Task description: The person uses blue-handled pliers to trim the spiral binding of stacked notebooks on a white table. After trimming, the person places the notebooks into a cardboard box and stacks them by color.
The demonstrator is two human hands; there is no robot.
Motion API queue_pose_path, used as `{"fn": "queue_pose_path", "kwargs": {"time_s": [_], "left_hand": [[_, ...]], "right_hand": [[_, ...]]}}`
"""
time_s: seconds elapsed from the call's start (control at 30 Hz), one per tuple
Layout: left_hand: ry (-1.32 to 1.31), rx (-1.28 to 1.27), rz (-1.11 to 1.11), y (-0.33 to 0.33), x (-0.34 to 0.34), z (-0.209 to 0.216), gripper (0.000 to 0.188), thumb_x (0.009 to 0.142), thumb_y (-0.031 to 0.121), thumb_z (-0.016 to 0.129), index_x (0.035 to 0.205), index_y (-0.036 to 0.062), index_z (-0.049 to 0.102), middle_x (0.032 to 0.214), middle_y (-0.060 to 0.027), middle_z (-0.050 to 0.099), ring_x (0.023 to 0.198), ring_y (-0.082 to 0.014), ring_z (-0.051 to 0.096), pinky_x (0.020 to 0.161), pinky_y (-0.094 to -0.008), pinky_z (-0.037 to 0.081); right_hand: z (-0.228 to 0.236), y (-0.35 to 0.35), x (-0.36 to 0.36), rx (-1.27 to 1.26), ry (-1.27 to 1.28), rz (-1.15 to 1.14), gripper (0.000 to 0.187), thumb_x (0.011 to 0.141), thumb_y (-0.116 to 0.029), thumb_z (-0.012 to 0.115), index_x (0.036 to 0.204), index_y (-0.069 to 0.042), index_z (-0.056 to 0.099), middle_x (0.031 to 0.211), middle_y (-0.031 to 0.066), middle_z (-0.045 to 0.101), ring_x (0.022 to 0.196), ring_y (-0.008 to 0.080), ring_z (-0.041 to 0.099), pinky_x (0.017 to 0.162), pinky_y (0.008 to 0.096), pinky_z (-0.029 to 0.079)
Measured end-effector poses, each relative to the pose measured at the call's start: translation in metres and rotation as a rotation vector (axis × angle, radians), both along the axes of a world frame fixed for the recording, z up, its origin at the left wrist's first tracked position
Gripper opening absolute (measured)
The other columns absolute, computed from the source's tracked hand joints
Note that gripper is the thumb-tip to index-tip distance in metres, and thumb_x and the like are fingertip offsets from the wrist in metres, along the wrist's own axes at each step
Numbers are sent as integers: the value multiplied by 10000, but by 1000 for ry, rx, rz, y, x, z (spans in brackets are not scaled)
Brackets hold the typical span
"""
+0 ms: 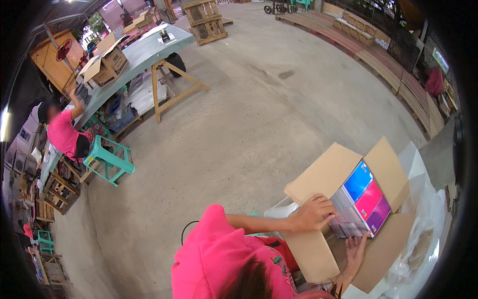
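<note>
A cardboard box [314, 256] stands at the lower right with its flaps spread. Inside is a stack of thin notebooks [362, 198], the top cover split into blue, pink and purple. My left hand [314, 214] reaches over the left side of the box, its fingers bent against the stack's left edge. My right hand [355, 249] comes up from below. Its fingers press the near side of the stack, with the thumb at the cover's corner. The lower part of the stack is hidden by the box and flaps.
Clear plastic wrap [420, 219] lies along the box's right. At the left, a person in a pink shirt [63, 133] sits by a long table [142, 55] with an open carton [107, 67], beside a green stool [110, 158]. Wooden pallets [381, 65] line the far right.
</note>
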State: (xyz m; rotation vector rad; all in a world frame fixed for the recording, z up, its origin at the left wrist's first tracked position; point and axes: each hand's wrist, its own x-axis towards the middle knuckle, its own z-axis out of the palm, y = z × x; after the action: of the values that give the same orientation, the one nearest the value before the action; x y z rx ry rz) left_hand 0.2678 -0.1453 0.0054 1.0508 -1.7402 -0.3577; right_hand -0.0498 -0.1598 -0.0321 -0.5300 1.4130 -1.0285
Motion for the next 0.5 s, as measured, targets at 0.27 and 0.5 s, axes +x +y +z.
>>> {"fn": "queue_pose_path", "kwargs": {"time_s": [0.27, 0.5], "left_hand": [[7, 12, 5, 0, 1, -1, 92, 852, 113, 657, 938, 117, 691, 907, -39, 633, 932, -240, 582, 950, -401, 423], [52, -3, 3, -1, -1, -4, 87, 853, 118, 657, 934, 114, 691, 894, -49, 624, 924, -247, 584, 945, -401, 426]], "right_hand": [[14, 2, 9, 13, -43, -93, 1365, 621, -850, 666, 1454, 128, 203, 1429, 199, 317, 1207, 283, 431, 1034, 384, 402], [19, 2, 12, 26, -1, -117, 1375, 588, -874, 660, 1419, 135, 234, 1332, 187, 342, 1184, 284, 429, 1013, 401, 422]]}}
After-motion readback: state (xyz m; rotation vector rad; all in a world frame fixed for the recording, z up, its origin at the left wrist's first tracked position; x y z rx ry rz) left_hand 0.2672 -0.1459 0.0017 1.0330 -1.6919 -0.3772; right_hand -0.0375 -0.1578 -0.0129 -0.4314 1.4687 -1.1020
